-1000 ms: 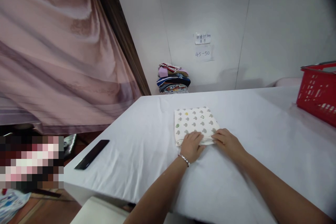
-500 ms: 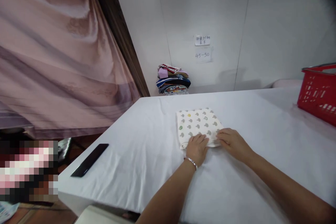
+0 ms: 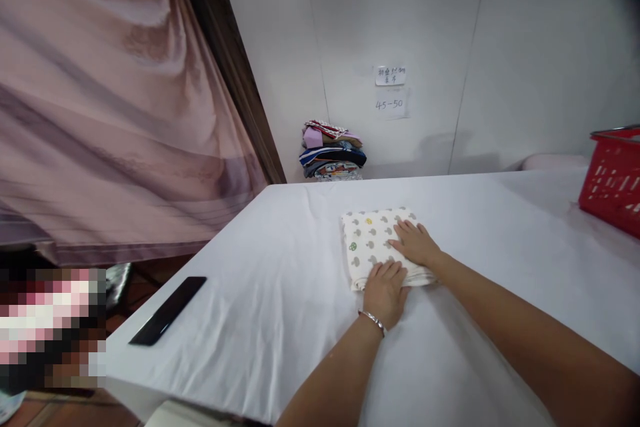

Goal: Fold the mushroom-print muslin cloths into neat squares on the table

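Note:
A folded cream cloth with grey tree prints (image 3: 367, 240) lies on the white-covered table (image 3: 280, 280). My left hand (image 3: 386, 288), with a silver bracelet on its wrist, rests on the cloth's near edge, fingers lying flat on it. My right hand (image 3: 416, 242) lies flat on top of the cloth, fingers stretched toward its far side. Neither hand grips anything.
A black flat phone-like object (image 3: 167, 319) lies near the table's left edge. A red plastic basket (image 3: 613, 177) stands at the far right. A stack of folded clothes (image 3: 333, 150) sits against the wall behind the table. A pink curtain (image 3: 110, 100) hangs at left.
My right hand has slid from the cloth's near edge forward onto its top. The left hand has stayed at the near edge.

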A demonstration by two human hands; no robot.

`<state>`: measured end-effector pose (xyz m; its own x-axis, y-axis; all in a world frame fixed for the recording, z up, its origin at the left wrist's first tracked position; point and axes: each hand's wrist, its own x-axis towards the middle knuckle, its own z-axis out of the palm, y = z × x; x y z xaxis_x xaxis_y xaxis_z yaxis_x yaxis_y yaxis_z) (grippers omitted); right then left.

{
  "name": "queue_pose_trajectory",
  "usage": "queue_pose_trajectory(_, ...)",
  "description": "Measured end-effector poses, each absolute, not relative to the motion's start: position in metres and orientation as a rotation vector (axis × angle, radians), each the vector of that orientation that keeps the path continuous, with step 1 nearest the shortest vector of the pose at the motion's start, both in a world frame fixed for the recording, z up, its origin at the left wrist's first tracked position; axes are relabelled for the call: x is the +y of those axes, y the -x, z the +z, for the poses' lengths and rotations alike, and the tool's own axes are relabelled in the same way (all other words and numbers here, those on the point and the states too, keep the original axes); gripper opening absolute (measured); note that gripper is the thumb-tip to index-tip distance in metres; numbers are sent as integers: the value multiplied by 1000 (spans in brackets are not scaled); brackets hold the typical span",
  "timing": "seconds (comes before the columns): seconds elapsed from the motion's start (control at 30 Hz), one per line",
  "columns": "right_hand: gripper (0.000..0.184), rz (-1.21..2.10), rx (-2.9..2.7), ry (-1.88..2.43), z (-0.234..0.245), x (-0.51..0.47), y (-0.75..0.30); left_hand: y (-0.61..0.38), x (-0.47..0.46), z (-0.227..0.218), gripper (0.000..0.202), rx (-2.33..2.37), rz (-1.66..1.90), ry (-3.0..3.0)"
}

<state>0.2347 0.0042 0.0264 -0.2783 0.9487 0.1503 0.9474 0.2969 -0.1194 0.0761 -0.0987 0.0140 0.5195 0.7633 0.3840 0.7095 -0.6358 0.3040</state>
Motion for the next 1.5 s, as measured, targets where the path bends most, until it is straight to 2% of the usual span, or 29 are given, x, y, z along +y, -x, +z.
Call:
queue_pose_trajectory(0.27, 58, 23, -2402, 1792, 18, 8, -238, -74, -84, 34, 26, 1231, 831, -2527)
queue_pose_trajectory(0.4, 57, 6, -2399, 1798, 18, 7, -238, -65, -44, 50, 33, 1492, 801, -2507)
queue_pose_trajectory(0.5, 58, 12, -2388, 1808, 16, 6, -238, -54, -14, 46, 49, 1721, 565, -2405)
queue_pose_trajectory(0.6, 58, 51, -2390, 1835, 17, 7, -237, -47, 2, 32, 59, 1761, 354, -2296)
queue_pose_trajectory(0.87, 55, 28, -2348, 1851, 31, 43, -237, -46, 3, 19, 60, 1759, 366, -2301)
queue_pose_trajectory(1.2, 56, 59, -2288, 1858, 5, 62, -250, -47, 5, 28, 61, 1744, 276, -2287)
queue_pose_trajectory(1.37, 59, 54, -2296, 1842, 3, 62, -251, -53, 37, 47, 64, 1863, 308, -2293)
queue_pose_trajectory(1.5, 58, 88, -2276, 1829, 2, 63, -252, -50, 60, 38, 67, 1913, 244, -2186)
